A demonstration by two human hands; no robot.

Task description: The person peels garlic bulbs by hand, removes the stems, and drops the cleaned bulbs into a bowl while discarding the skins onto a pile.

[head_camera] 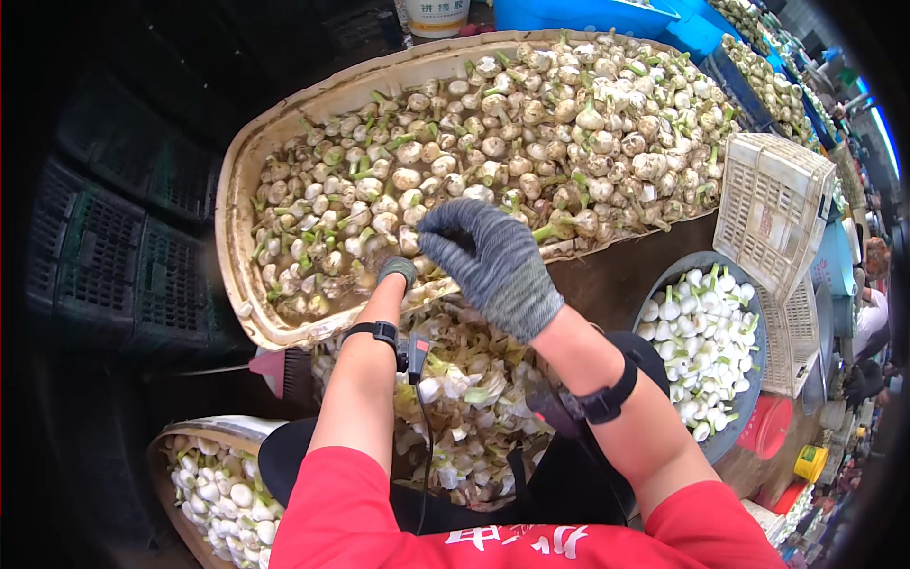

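Observation:
A long cream tub lies before me, heaped with unpeeled garlic bulbs that sit in muddy water at its left end. My left hand, in a grey knit glove, reaches over the near rim; its fingers are hidden at the murky water and bulbs. Above the same rim is my gloved right hand, thumb and fingers curved towards each other. A garlic bulb appears right beside its fingertips, but whether they hold it cannot be told. Devices are strapped to both wrists.
Peeled skins pile up between my legs. White peeled bulbs fill a round grey basin at right and another container at lower left. Pale plastic crates lean beside the basin. Dark crates stack at left. Farther right, people sit.

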